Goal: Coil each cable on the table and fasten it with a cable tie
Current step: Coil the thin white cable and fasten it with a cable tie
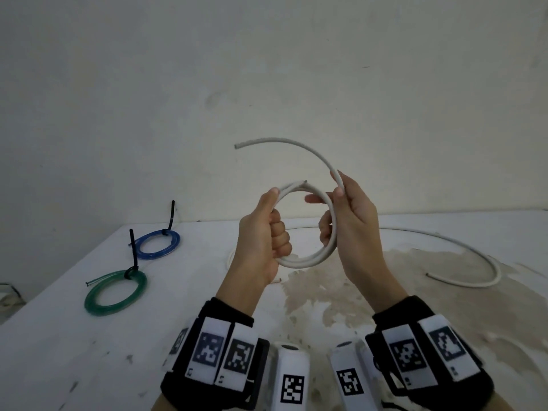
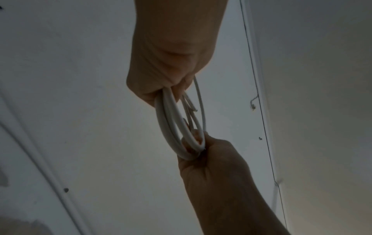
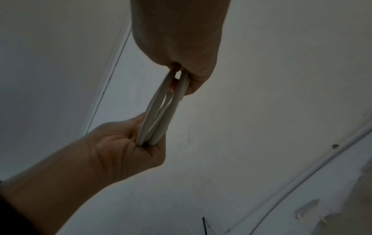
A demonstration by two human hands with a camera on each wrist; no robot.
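I hold a white cable coil (image 1: 311, 260) upright in the air above the table. My left hand (image 1: 274, 221) grips the coil's left side with its fingers curled through the ring. On the opposite side, my right hand (image 1: 335, 209) holds the coil between thumb and fingers. The cable's free end (image 1: 296, 143) arcs up and to the left, uncoiled. The left wrist view shows the coil (image 2: 177, 127) stretched between my left hand (image 2: 171, 82) and right hand (image 2: 201, 147). The same coil (image 3: 161, 111) shows in the right wrist view.
On the white table (image 1: 89, 351) a blue coil (image 1: 160, 243) and a green coil (image 1: 115, 292) lie at the left, each bound with a black tie. A loose white cable (image 1: 498, 274) curves across the table's right side. A stained patch covers the table's middle.
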